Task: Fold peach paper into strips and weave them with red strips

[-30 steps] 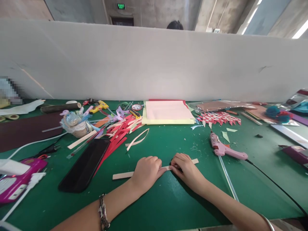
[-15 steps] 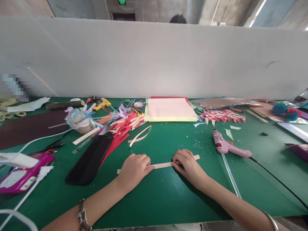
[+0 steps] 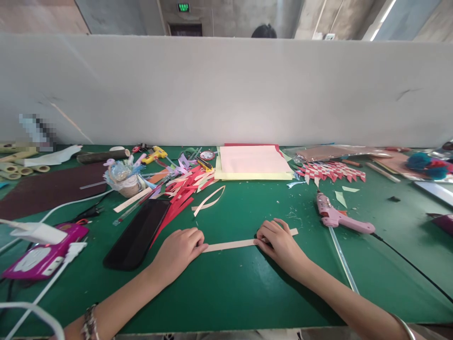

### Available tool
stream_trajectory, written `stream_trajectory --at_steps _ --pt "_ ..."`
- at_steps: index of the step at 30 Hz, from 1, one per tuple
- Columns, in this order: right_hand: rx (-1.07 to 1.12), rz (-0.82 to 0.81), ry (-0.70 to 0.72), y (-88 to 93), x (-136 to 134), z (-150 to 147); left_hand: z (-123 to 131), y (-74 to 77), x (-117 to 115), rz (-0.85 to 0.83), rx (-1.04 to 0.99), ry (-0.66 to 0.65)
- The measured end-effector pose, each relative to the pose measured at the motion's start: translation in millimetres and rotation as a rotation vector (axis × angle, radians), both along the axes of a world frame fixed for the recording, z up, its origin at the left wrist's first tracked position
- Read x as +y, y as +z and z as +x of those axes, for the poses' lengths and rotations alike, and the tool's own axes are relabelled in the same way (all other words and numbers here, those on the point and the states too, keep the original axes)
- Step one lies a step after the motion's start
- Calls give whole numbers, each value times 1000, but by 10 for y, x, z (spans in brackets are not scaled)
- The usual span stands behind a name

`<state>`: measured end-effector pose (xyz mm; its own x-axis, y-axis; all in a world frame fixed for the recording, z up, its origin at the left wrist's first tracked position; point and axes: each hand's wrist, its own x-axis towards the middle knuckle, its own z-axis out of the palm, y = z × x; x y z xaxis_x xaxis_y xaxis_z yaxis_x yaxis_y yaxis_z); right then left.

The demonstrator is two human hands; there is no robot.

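The left hand [image 3: 184, 248] is pinching a strip [image 3: 231, 245] narrowly between thumb and curled fingers; whether it is continuing under the palm, I cannot tell. The right hand [image 3: 279, 241] is gripping the same strip, thumb against bent fingers, and its right end is poking out beyond them. The strip is running nearly straight between the hands, across the green table [image 3: 226, 288]. A black slab [image 3: 136, 236] is lying near the left hand, with red strips [image 3: 181, 210] spreading beside it. A curled strip [image 3: 209, 202] is resting in front of the paper stack [image 3: 253, 160]. A pink glue gun [image 3: 329, 217] is lying to the right of the right hand, and a woven piece [image 3: 334, 172] is lying behind the gun.
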<state>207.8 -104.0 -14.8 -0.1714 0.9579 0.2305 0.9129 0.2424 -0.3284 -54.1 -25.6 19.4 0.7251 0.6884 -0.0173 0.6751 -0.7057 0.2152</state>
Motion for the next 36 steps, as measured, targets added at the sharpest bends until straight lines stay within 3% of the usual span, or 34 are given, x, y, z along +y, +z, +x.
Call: stream_trajectory --at_steps 6,9,13,17,22,27,36 --pt "-55 30 -35 35 20 23 -72 24 51 -38 -16 -155" --pt "-79 47 -54 31 66 52 -62 -3 143 -36 -30 -170" --pt "-106 86 -78 11 139 83 -28 -30 238 148 12 -231" --pt "-118 103 -91 -5 170 83 115 2 154 326 2 -361" --pt "-107 93 -85 -16 172 76 446 5 -70 143 9 -498" --pt "-111 88 -91 -27 176 79 495 -38 -121 -15 31 -456" --pt "-104 114 -84 -28 173 76 68 -61 -131 -100 7 -262"
